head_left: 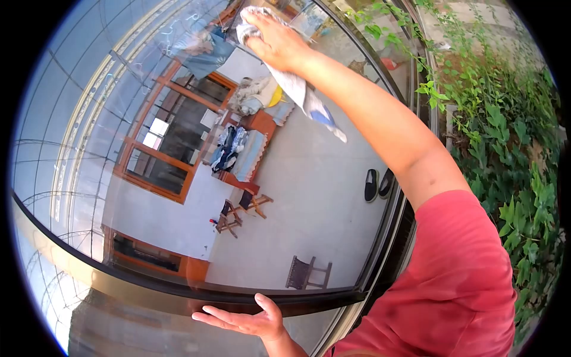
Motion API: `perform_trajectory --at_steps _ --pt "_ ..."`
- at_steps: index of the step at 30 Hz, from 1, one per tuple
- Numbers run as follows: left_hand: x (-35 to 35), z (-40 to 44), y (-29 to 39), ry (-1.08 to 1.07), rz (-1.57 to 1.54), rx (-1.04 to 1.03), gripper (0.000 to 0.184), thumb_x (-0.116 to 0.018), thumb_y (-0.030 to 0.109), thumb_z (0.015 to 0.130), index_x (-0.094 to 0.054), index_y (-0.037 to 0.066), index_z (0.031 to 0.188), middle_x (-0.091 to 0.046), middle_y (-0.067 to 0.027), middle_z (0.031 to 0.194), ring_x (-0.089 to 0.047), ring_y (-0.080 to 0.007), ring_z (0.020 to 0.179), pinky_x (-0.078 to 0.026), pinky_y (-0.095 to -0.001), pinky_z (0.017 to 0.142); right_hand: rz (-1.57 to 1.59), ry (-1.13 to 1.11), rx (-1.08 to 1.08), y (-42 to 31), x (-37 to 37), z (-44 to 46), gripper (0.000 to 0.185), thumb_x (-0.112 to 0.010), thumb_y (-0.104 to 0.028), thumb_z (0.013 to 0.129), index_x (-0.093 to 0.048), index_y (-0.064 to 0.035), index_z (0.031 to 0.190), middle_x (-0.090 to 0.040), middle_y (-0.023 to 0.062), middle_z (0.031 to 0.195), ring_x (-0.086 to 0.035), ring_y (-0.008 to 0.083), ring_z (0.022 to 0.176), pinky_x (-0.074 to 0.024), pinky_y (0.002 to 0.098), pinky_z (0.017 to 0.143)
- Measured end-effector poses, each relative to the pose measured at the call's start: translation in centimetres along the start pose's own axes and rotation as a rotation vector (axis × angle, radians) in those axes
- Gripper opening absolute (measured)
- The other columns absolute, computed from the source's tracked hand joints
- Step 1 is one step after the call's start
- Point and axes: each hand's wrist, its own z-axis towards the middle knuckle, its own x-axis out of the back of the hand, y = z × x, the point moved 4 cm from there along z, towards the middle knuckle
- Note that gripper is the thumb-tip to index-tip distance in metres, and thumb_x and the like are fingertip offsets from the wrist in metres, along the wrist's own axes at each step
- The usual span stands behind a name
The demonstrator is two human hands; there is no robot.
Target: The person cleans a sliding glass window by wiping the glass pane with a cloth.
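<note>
Right hand (276,44) grips bunched cloth (292,89) (likely for firm contact against the glass pane (285,202)); left hand (254,322), empty, spreads beside the frame (178,290).

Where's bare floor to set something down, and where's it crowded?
Seen in the glass pane, the widest bare floor lies between the folding stools, black shoes and low dark chair. Another patch runs between that chair and the white wall. Crowded: the wooden bench under piled clothes, and the image's right side under vines.

Bright daylight; faint glare on glass (321,190); fisheye bowing, black corners.
</note>
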Motion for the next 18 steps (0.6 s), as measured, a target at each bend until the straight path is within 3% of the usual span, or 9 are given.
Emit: perform_trajectory --at_steps 1,2,5,8,10,12,15,17,18 --pt "0.0 -0.1 0.0 0.003 0.001 0.002 0.088 -0.056 0.045 0.092 -0.015 -0.003 0.153 -0.007 -0.031 0.157 -0.012 -0.0457 0.146 -0.019 -0.0558 0.114 -0.032 0.033 0.015 -0.2 0.1 1.7 0.058 -0.049 -0.03 0.092 -0.041 -0.004 0.143 -0.045 0.0202 0.145 -0.039 0.0356 0.137 -0.0316 0.0398 0.113" --pt "0.0 -0.1 0.0 0.002 0.006 0.002 0.088 -0.056 0.045 0.092 -0.015 -0.003 0.153 -0.007 -0.031 0.157 -0.012 -0.0457 0.146 -0.019 -0.0558 0.114 0.018 0.008 -0.038 0.1 0.6 2.6 0.059 -0.043 -0.03 0.091 -0.042 0.0057 0.138 -0.043 0.0288 0.142 -0.039 0.04 0.135 -0.0301 0.0415 0.114" --pt "0.0 0.0 0.1 0.003 0.003 0.02 0.088 -0.056 0.046 0.091 -0.016 -0.003 0.153 -0.007 -0.0313 0.157 -0.012 -0.0457 0.146 -0.019 -0.0555 0.114 -0.098 0.046 0.021 -0.2 0.1 0.6 0.058 -0.05 -0.029 0.091 -0.042 -0.0035 0.143 -0.044 0.0202 0.145 -0.038 0.0353 0.137 -0.0308 0.0398 0.114" --pt "0.0 -0.1 0.1 0.012 -0.009 0.019 0.086 -0.053 0.045 0.092 -0.018 -0.008 0.15 -0.007 -0.034 0.156 -0.011 -0.0486 0.145 -0.017 -0.058 0.114 -0.035 -0.021 0.084 -2.4 1.7 -6.6 0.059 -0.05 -0.026 0.09 -0.041 -0.0021 0.143 -0.045 0.0214 0.144 -0.04 0.0353 0.136 -0.0305 0.0394 0.114" --pt "-0.1 -0.1 0.0 0.003 -0.001 0.018 0.088 -0.056 0.047 0.091 -0.016 -0.002 0.153 -0.007 -0.0311 0.157 -0.012 -0.0457 0.146 -0.018 -0.0561 0.114 -0.015 -0.036 0.135 -2.5 1.7 -7.4 0.061 -0.05 -0.026 0.089 -0.04 -0.0009 0.143 -0.046 0.0226 0.142 -0.042 0.036 0.134 -0.0318 0.0395 0.114" --pt "-0.1 0.0 0.1 0.002 0.011 0.014 0.088 -0.056 0.047 0.092 -0.016 -0.002 0.153 -0.007 -0.0311 0.157 -0.012 -0.0458 0.146 -0.018 -0.0563 0.114 0.074 -0.084 0.086 -1.1 1.4 -6.2 0.059 -0.049 -0.022 0.09 -0.039 -0.0029 0.145 -0.042 0.0194 0.147 -0.039 0.0337 0.137 -0.0295 0.0388 0.115" --pt "-0.1 -0.2 0.1 0.001 0.026 0.021 0.088 -0.056 0.048 0.092 -0.016 -0.002 0.153 -0.007 -0.031 0.157 -0.012 -0.0459 0.146 -0.017 -0.0567 0.115 -0.013 0.004 0.039 3.7 0.7 0.5 0.057 -0.05 -0.025 0.09 -0.042 0.0008 0.141 -0.044 0.0231 0.144 -0.041 0.0357 0.136 -0.0307 0.0394 0.114" --pt "-0.2 -0.1 0.2 0.0 0.028 0.014 0.088 -0.055 0.048 0.092 -0.017 -0.002 0.153 -0.007 -0.031 0.157 -0.011 -0.046 0.146 -0.017 -0.0569 0.115 -0.073 0.039 -0.226 6.5 1.3 3.6 0.056 -0.043 -0.027 0.091 -0.044 0.006 0.136 -0.045 0.0291 0.14 -0.042 0.0401 0.132 -0.0325 0.0417 0.112" --pt "-0.1 0.0 0.3 -0.007 0.03 0.021 0.088 -0.056 0.048 0.092 -0.017 -0.002 0.153 -0.007 -0.0308 0.157 -0.011 -0.046 0.146 -0.017 -0.057 0.115 -0.072 0.039 -0.227 6.6 1.3 3.5 0.056 -0.043 -0.027 0.091 -0.044 0.006 0.136 -0.045 0.0291 0.14 -0.042 0.0401 0.132 -0.0325 0.0417 0.112"
